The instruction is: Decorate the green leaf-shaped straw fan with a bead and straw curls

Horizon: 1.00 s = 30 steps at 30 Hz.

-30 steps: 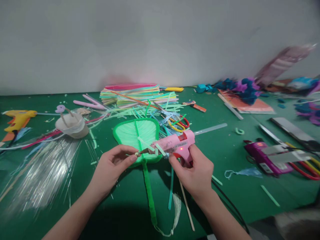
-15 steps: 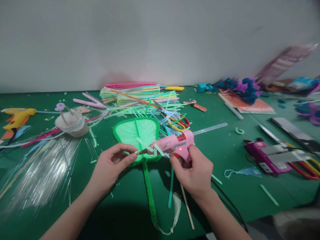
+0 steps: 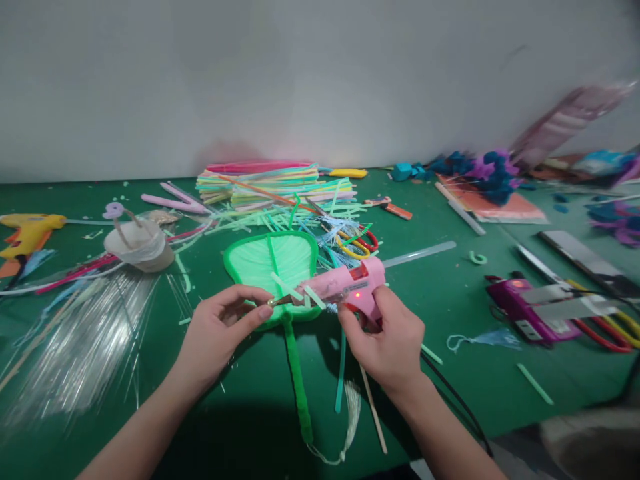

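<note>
At the fan's (image 3: 273, 263) lower edge on the table (image 3: 450, 313), little has changed: the left hand (image 3: 220, 333) keeps its fingers pinched on a small bead (image 3: 273, 302), and the right hand (image 3: 387, 340) stays clamped on the glue gun (image 3: 350, 287), nozzle still at the bead.

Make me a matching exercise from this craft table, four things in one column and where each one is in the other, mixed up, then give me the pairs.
Things:
1. pink glue gun
2. yellow glue gun
3. green fan
4. purple glue gun

Places:
A. far left of the table
B. in the right hand
C. on the right, its light glowing
D. flat in the middle, behind the left hand

Pairs: 1-B, 2-A, 3-D, 4-C
</note>
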### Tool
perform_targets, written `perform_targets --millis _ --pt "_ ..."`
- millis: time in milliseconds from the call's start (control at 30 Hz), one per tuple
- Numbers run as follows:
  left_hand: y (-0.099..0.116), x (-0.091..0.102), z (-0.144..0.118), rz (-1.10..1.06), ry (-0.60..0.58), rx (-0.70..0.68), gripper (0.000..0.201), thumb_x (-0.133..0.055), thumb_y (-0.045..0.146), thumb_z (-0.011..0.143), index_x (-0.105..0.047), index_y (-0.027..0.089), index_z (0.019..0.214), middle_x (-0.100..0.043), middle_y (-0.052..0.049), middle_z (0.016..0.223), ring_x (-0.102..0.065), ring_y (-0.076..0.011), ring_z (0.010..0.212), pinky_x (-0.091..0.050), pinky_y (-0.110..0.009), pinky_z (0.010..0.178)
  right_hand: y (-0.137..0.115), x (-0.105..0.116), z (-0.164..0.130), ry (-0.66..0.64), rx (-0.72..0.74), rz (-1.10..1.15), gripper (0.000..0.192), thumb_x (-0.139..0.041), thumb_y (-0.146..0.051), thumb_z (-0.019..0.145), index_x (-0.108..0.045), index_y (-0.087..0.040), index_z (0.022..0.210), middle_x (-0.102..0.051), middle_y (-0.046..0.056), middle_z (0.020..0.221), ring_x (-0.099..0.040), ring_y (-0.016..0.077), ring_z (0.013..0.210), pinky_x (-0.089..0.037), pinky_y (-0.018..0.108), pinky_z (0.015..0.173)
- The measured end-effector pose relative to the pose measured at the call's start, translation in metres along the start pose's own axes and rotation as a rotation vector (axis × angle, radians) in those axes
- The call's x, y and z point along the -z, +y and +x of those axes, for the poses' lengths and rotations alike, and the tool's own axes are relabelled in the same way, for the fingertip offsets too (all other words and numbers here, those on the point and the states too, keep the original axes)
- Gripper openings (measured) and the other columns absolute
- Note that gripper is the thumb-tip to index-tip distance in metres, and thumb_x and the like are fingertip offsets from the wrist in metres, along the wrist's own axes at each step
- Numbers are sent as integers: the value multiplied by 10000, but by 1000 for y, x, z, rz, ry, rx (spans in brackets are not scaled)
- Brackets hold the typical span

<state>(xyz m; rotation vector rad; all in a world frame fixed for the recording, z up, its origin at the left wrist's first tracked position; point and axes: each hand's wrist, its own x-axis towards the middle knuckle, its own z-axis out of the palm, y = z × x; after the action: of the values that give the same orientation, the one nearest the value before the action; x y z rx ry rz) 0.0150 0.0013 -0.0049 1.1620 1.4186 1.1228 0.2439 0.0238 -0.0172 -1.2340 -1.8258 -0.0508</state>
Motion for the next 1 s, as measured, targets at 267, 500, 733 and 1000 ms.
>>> perform_targets --millis 267,500,733,1000 --pt "-2 1 1 -4 -2 -2 186 -780 330 743 -718 213 873 -729 9 850 -676 -123 816 -515 -169 748 -1 0 0 7 12 0 243 -626 -205 797 -401 -224 706 -394 -67 589 -305 89 458 -272 249 434" --pt "-3 1 2 -1 -2 6 214 -784 350 735 -714 195 864 -723 -7 839 -671 -134 814 -517 -190 750 1 -1 -1 22 25 -8 223 -626 -209 807 -422 -221 718 -413 -61 599 -336 91 472 -287 248 446" --pt "-3 1 2 15 4 12 220 -791 353 724 -714 194 857 -724 -7 828 -669 -133 795 -511 -190 728 1 -1 -1 29 35 -12 230 -631 -203 800 -422 -216 705 -407 -62 591 -352 90 477 -292 241 454" --pt "-4 1 4 68 -4 11 225 -788 366 724 -716 199 858 -722 -5 832 -662 -133 785 -500 -193 727 1 0 -1 47 58 -40 242 -641 -206 798 -419 -219 705 -410 -64 589 -343 89 466 -292 239 446"
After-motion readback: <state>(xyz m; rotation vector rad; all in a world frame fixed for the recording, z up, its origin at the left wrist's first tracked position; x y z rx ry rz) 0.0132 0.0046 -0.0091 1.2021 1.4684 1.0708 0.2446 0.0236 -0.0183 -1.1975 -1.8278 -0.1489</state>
